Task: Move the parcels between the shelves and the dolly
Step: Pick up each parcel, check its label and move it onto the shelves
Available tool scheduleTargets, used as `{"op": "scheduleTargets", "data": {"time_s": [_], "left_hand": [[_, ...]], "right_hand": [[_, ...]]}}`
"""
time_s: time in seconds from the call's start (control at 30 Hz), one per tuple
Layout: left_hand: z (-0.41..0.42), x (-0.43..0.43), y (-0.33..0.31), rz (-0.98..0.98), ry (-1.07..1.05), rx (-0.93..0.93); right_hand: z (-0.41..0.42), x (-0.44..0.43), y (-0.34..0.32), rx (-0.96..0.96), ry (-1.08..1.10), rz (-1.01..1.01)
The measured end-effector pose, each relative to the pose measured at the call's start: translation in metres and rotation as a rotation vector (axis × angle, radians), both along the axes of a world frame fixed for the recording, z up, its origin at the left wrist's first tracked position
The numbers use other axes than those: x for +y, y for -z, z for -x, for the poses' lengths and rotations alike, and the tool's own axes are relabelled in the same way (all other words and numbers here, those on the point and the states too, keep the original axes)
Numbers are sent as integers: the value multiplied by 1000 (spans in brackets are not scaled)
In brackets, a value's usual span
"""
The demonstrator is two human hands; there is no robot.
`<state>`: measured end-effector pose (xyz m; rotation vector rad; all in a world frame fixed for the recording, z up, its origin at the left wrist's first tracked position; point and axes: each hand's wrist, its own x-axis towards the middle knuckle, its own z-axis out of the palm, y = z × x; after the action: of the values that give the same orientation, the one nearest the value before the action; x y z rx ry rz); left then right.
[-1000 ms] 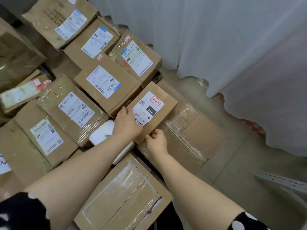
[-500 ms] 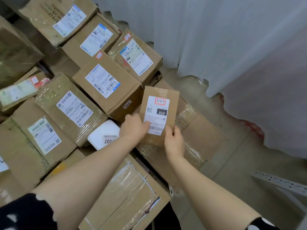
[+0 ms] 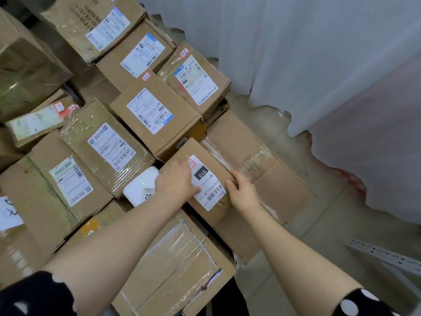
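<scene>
Pressing on the small parcel (image 3: 208,185) with the left hand (image 3: 175,181), fingers lying flat over its label; gripping its edge with the right hand (image 3: 242,191), thumb on top, fingers curled over the side; lying just right of the white packet (image 3: 139,188), atop a large taped box (image 3: 262,165)

You wear black sleeves scattered with large white dots. Your left sleeve (image 3: 34,295) shows at the lower left corner, your right sleeve (image 3: 369,304) at the lower right. Your left forearm (image 3: 109,242) and right forearm (image 3: 289,247) are uncovered.
</scene>
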<state>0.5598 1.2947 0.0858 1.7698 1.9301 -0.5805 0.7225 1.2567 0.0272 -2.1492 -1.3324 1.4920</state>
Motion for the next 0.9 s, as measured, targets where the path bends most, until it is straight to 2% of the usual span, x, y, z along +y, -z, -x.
{"op": "scheduleTargets", "data": {"time_s": [0.07, 0.17, 0.33, 0.5, 0.67, 0.9], "left_hand": [[6, 6, 3, -52, 106, -85], [8, 6, 8, 48, 185, -136], [10, 4, 11, 70, 173, -157], [5, -1, 0, 99, 166, -103], [0, -20, -27, 82, 243, -84], [-14, -65, -96, -4, 485, -74]], "right_hand": [[5, 1, 3, -17, -21, -6], [7, -1, 5, -31, -30, -28], [8, 3, 11, -32, -89, -16], [6, 0, -1, -106, -124, 51], [-7, -33, -44, -84, -7, 10], [-21, -120, -129, -141, 188, 72]]}}
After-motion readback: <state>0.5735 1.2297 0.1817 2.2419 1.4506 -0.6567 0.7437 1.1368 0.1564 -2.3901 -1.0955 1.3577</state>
